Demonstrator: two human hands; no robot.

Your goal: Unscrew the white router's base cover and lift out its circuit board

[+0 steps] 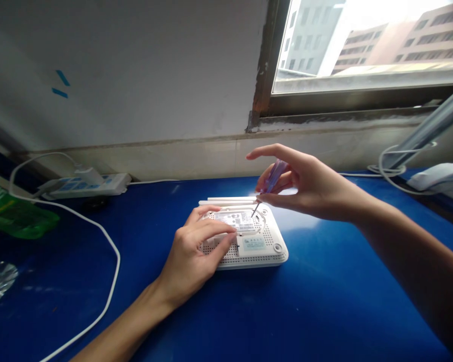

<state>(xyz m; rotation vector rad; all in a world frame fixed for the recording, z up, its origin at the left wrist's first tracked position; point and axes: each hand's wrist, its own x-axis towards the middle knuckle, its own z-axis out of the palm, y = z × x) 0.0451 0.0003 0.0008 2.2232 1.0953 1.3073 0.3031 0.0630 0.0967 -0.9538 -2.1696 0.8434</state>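
A white Wi-Fi router (262, 259) lies upside down on the blue tabletop, its vented underside and printed labels facing up and its antennas (230, 200) folded along the far edge. My left hand (200, 241) rests over the router's left part, gripping it; thumb and index fingertips come close together beside the label. In my right hand (296, 176) is a screwdriver (275, 176) with a translucent purple handle, held between thumb and fingers, index finger raised. Its thin shaft slants down to the router near the label's right end. Whether the tip sits on a screw is too small to tell.
A white power strip (90, 186) with a plugged-in charger sits at the back left; its white cable (113, 241) curves across the table. A green bottle (18, 216) lies at the left edge. A metal pole (426, 128) with coiled cable stands right, below a window.
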